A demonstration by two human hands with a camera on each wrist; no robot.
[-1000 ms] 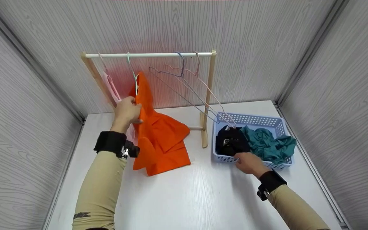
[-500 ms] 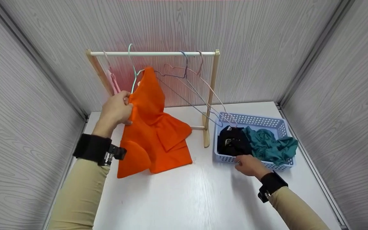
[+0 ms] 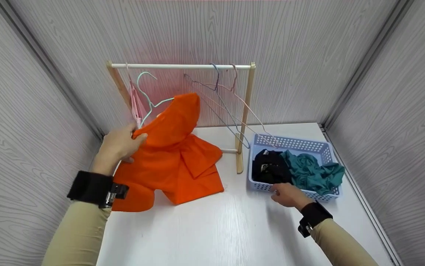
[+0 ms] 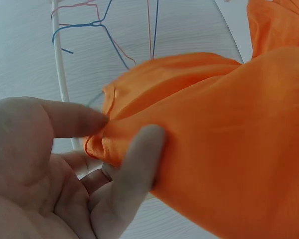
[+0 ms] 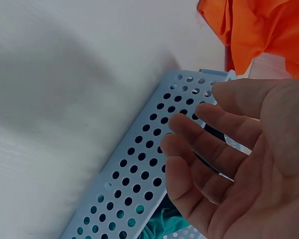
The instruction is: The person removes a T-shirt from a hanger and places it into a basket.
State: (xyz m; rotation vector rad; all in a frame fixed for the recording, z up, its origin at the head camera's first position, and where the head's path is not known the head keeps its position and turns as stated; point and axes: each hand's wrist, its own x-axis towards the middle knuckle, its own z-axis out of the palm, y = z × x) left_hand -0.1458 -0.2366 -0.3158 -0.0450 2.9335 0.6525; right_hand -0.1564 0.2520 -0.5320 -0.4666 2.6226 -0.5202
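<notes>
My left hand [image 3: 118, 146] pinches the shoulder edge of an orange shirt [image 3: 164, 155] on a mint-green hanger [image 3: 152, 105]. The hanger's hook is free of the rail, tilted in front of it and a little below. In the left wrist view, thumb and fingers [image 4: 139, 154] grasp the orange cloth [image 4: 224, 134]. The shirt's lower part spreads over the table. My right hand [image 3: 288, 195] is at the front wall of a light blue basket [image 3: 293, 142]; in the right wrist view its loosely curled fingers [image 5: 189, 134] overlap the perforated wall and hold nothing.
A small clothes rack with a white rail [image 3: 179, 66] stands at the back. A pink garment [image 3: 136, 103] hangs at its left end. Blue [image 3: 218, 79] and pink [image 3: 234, 79] bare hangers hang at the right. Black [image 3: 269, 168] and teal [image 3: 310, 171] clothes lie in the basket.
The mint-green hanger has come off the rail, up and then down toward me. My left hand has moved left and lower with the orange shirt, which now faces me more. The right hand has stayed put.
</notes>
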